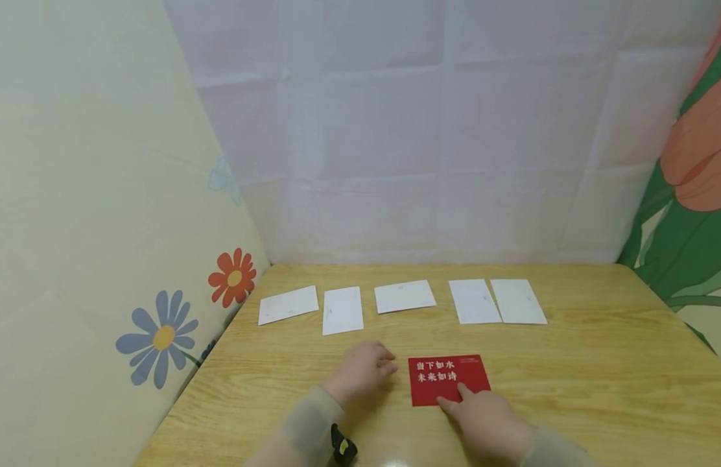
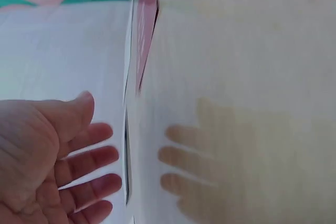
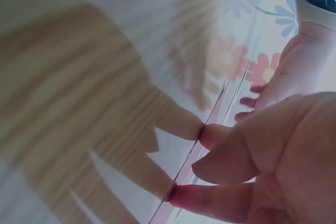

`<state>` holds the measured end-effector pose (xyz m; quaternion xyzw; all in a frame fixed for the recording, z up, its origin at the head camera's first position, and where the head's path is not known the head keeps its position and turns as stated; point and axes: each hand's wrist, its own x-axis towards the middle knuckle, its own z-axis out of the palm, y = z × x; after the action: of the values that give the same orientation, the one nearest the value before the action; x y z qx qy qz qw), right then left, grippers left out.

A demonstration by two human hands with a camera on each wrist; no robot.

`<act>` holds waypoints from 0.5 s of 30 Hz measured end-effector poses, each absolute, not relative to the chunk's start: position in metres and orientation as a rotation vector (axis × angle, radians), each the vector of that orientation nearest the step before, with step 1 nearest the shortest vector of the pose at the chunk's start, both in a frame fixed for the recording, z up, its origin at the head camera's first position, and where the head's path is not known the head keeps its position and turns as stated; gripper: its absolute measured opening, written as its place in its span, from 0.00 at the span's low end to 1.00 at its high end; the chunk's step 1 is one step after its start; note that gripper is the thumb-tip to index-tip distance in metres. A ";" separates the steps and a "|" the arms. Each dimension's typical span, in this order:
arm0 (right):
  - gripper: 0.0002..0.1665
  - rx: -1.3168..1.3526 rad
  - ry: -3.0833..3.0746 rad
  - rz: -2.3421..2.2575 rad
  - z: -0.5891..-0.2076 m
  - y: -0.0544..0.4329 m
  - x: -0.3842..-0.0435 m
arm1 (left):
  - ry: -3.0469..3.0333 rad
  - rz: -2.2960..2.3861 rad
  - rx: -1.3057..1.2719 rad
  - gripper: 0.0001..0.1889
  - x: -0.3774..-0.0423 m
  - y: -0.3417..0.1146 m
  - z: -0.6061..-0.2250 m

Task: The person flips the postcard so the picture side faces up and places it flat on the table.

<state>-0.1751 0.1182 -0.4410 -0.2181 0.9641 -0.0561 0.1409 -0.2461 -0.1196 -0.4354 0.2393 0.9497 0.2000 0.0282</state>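
A red card (image 1: 426, 390) with white printed characters lies flat on the wooden table (image 1: 594, 376), its lower right part under my right hand (image 1: 493, 418). The fingertips of that hand press on the card, and in the right wrist view the extended fingers (image 3: 215, 201) meet its surface. To the left of the card, my left hand (image 1: 363, 370) is apart from it and holds nothing. Its fingers (image 2: 86, 163) are spread and loosely bent in the left wrist view.
Several white cards lie in a row farther back, from a tilted one (image 1: 288, 305) at the left to an upright one (image 1: 519, 301) at the right. Behind them hangs a white cloth (image 1: 395, 149). A flowered wall (image 1: 104, 162) borders the table's left side.
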 end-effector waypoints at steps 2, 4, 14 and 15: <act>0.34 -0.619 2.786 -0.187 -0.442 0.125 -0.175 | 2.964 0.608 0.656 0.17 -0.250 -0.125 -0.434; 0.35 -0.607 2.788 -0.212 -0.443 0.131 -0.175 | 2.989 0.584 0.599 0.20 -0.255 -0.130 -0.434; 0.31 -0.581 2.829 -0.250 -0.442 0.160 -0.174 | 3.098 0.407 0.411 0.25 -0.282 -0.155 -0.441; 0.31 -0.571 2.830 -0.251 -0.443 0.163 -0.174 | 3.102 0.399 0.382 0.26 -0.284 -0.157 -0.442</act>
<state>-0.1740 0.1630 -0.4429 -0.1957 0.9693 -0.0859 0.1216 -0.2839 -0.1567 -0.4420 0.1213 0.9845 0.1266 -0.0048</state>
